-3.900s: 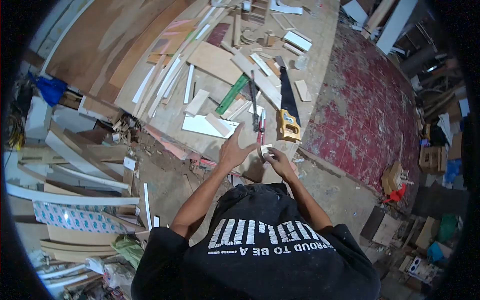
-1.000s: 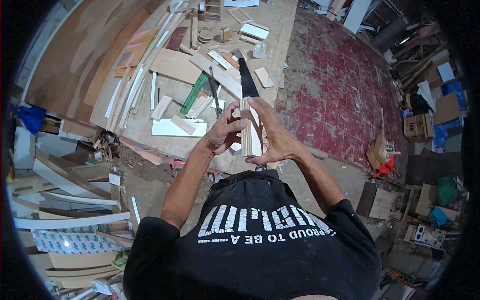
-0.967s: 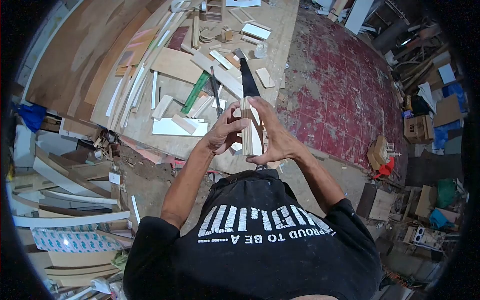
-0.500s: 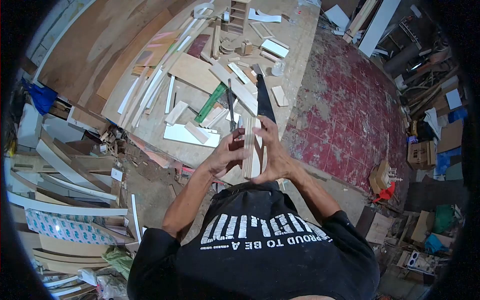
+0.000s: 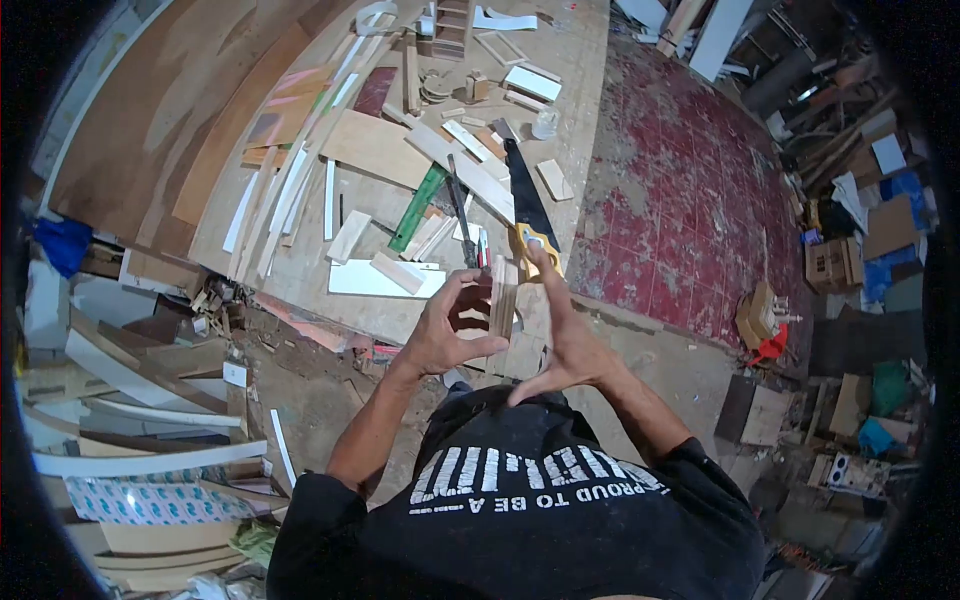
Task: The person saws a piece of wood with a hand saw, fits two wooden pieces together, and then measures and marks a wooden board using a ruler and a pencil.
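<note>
Layered wooden piece (image 5: 503, 300), held over the near end of the surface (image 5: 578, 130), gripped between the curled fingers and thumb of the left hand (image 5: 440, 325). Right hand (image 5: 575, 345) just beside, apart from the wood, fingers spread wide. Farther out, on the surface: yellow-handled saw (image 5: 530, 190), green strip (image 5: 418, 208), and white board (image 5: 350, 280) crossed by a small wooden offcut (image 5: 398, 273).

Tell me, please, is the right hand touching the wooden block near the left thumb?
Apart. The head view shows a visible gap, with table seen through it, between the right hand and the wooden block.
</note>
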Available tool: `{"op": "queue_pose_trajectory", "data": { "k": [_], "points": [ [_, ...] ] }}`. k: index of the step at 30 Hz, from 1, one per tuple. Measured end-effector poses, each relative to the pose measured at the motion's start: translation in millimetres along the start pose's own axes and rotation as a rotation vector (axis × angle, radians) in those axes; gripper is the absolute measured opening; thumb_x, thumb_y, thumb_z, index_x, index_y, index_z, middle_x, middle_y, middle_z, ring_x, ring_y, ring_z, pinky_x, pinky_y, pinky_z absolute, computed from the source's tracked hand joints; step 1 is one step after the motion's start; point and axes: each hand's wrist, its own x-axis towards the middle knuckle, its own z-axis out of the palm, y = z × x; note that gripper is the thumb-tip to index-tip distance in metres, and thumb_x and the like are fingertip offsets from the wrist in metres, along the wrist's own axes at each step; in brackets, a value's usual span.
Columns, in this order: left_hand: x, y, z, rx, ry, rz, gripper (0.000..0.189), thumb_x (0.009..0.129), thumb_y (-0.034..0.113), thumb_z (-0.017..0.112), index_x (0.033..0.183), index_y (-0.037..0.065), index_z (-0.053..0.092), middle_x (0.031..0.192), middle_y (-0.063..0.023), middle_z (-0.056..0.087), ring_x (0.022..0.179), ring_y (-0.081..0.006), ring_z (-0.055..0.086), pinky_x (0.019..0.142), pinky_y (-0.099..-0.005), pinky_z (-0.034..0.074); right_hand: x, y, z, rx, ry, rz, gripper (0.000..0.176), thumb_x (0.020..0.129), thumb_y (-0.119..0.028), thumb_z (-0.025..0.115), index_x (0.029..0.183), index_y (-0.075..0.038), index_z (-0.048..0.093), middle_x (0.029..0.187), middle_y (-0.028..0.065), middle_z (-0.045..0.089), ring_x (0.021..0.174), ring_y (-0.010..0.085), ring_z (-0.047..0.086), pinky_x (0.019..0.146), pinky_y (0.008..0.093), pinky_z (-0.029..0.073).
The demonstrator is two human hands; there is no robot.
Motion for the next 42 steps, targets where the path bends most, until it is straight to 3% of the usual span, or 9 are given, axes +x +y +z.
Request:
{"op": "queue_pose_trajectory", "data": {
  "k": [3, 7, 10, 16, 27, 34, 37, 40, 42],
  "points": [
    [0, -12, -8, 0.446, 0.088, 0.231, 0.085, 0.068, 0.016, 0.093, 0.138, 0.005, 0.046, 0.125, -0.014, 0.061, 0.113, -0.0232, 0.064, 0.093, -0.037, 0.057, -9, -10, 7, 0.644, 0.223, 0.56, 0.124, 0.073, -0.031, 0.09, 0.162, -0.009, 0.007, 0.159, 0.0208, 0.033, 0.144, 0.032, 0.038, 0.117, 0.0476, 0.031],
    [-6, -30, -6, 0.636, -0.037, 0.312, 0.078, 0.066, 0.017, 0.092, 0.131, 0.004, 0.051, 0.121, -0.0177, 0.064, 0.109, -0.0305, 0.067, 0.093, -0.039, 0.056, -26, -15, 30, 0.674, 0.242, 0.616, 0.104, 0.077, -0.016, 0.087, 0.159, -0.007, 0.024, 0.153, 0.0166, 0.041, 0.138, 0.0262, 0.046, 0.113, 0.0427, 0.037],
    [-15, -44, 1, 0.66, -0.036, 0.38, 0.074, 0.066, 0.016, 0.091, 0.129, 0.004, 0.053, 0.123, -0.0184, 0.063, 0.109, -0.0321, 0.067, 0.092, -0.0392, 0.056, -34, -28, 31, 0.757, 0.243, 0.663, 0.1, 0.075, -0.012, 0.089, 0.156, -0.004, 0.03, 0.156, 0.0141, 0.036, 0.142, 0.0258, 0.039, 0.118, 0.0422, 0.032],
    [-51, -60, 20, 0.719, 0.049, 0.351, 0.078, 0.064, 0.018, 0.091, 0.13, 0.004, 0.052, 0.124, -0.0194, 0.061, 0.118, -0.036, 0.062, 0.1, -0.0437, 0.051, -63, -25, 47, 0.846, 0.176, 0.617, 0.097, 0.072, -0.008, 0.09, 0.153, -0.002, 0.037, 0.149, 0.0132, 0.046, 0.136, 0.0251, 0.047, 0.115, 0.0432, 0.04],
    [-112, -81, 73, 0.551, 0.276, 0.024, 0.088, 0.079, 0.011, 0.085, 0.15, -0.001, 0.035, 0.144, -0.0157, 0.047, 0.134, -0.0246, 0.048, 0.11, -0.0383, 0.044, -88, -18, 53, 1.113, 0.129, 0.6, 0.1, 0.071, -0.007, 0.09, 0.155, -0.007, 0.034, 0.14, 0.0145, 0.053, 0.132, 0.0255, 0.051, 0.114, 0.0413, 0.038],
    [-113, -99, 64, 0.359, 0.341, -0.065, 0.093, 0.079, 0.007, 0.085, 0.153, 0.002, 0.029, 0.141, -0.0156, 0.048, 0.132, -0.0229, 0.048, 0.108, -0.0386, 0.044, -88, -4, 88, 1.17, 0.127, 0.627, 0.103, 0.076, -0.007, 0.086, 0.159, -0.008, 0.025, 0.147, 0.0138, 0.049, 0.132, 0.0244, 0.051, 0.112, 0.0394, 0.039],
    [-105, -93, 47, 0.33, 0.336, -0.155, 0.099, 0.077, 0.004, 0.085, 0.155, 0.006, 0.025, 0.136, -0.0168, 0.052, 0.129, -0.0232, 0.052, 0.107, -0.04, 0.045, -83, 5, 105, 1.128, 0.033, 0.714, 0.102, 0.077, -0.009, 0.085, 0.16, -0.012, 0.025, 0.138, 0.0147, 0.057, 0.124, 0.0239, 0.056, 0.107, 0.0415, 0.045],
    [-104, -89, 13, 0.219, 0.236, -0.217, 0.094, 0.082, 0.011, 0.084, 0.156, 0.01, 0.026, 0.138, -0.0166, 0.053, 0.125, -0.0252, 0.055, 0.103, -0.0413, 0.048, -85, 21, 135, 1.205, 0.128, 0.949, 0.081, 0.084, -0.01, 0.078, 0.153, -0.006, 0.036, 0.134, 0.0152, 0.059, 0.125, 0.025, 0.057, 0.106, 0.0412, 0.046],
    [-95, -80, -33, 0.486, 0.192, -0.309, 0.081, 0.088, 0.024, 0.079, 0.153, 0.009, 0.035, 0.135, -0.0161, 0.058, 0.123, -0.024, 0.058, 0.1, -0.0408, 0.051, -91, 44, 166, 1.438, 0.425, 1.044, 0.058, 0.095, -0.027, 0.065, 0.144, -0.004, 0.045, 0.13, 0.0146, 0.063, 0.12, 0.0264, 0.06, 0.104, 0.0437, 0.048]
  ]
}}
